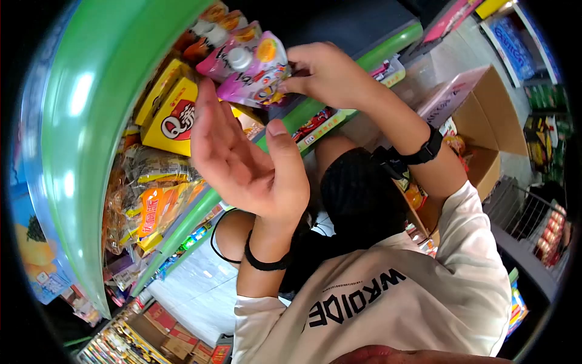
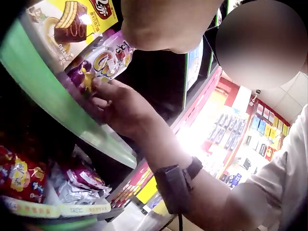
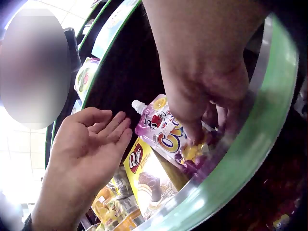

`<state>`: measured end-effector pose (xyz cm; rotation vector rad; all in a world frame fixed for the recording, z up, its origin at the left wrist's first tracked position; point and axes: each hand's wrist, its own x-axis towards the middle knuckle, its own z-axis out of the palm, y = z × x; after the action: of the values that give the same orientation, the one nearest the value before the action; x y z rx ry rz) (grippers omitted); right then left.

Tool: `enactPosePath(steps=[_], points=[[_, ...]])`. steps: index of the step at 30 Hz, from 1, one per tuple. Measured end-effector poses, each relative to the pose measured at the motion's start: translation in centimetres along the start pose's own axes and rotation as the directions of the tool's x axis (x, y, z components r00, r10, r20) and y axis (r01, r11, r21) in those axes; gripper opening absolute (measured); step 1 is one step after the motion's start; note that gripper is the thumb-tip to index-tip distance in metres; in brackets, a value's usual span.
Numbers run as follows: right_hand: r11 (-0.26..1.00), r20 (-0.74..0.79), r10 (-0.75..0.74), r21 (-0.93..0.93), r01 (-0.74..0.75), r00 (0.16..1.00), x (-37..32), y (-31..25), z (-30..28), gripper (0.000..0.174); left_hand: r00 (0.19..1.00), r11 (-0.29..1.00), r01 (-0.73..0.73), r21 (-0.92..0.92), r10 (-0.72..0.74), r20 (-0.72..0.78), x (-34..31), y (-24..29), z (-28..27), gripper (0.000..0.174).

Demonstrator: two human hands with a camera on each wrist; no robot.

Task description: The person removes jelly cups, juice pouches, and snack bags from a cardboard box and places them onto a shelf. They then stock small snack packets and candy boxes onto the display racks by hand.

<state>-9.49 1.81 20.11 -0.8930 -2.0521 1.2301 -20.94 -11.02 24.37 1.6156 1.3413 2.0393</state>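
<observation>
Apparently at the stage of setting a spouted pouch (image 1: 260, 74) in place: held in a pinch by its right edge with the right hand (image 1: 327, 73), behind the green rim (image 3: 260, 139) of the shelf, right of the yellow box (image 1: 176, 118) and just beside similar pouches (image 1: 245, 36), with the left hand (image 1: 245, 161) loosely extended and unladen. Next, probably, settle the pouch squarely, then release the pinch.

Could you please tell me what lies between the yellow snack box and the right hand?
The pink spouted pouch lies between the yellow snack box and the right hand, which grips it, as the right wrist view shows.
</observation>
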Motion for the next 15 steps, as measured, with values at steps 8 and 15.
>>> enactPosePath(steps=[8,15], points=[[0.964,0.045,-0.124,-0.229,0.131,0.991,-1.0,-1.6,-1.0,0.039,0.993,0.996,0.085,0.030,-0.087,0.077,-0.7,-0.4,0.0,0.041],[0.881,-0.271,-0.240,-0.463,0.092,0.932,-12.8,-9.6,-14.3,0.035,0.827,0.978,0.203,0.050,-0.198,0.526,-2.1,0.7,1.2,0.018]])
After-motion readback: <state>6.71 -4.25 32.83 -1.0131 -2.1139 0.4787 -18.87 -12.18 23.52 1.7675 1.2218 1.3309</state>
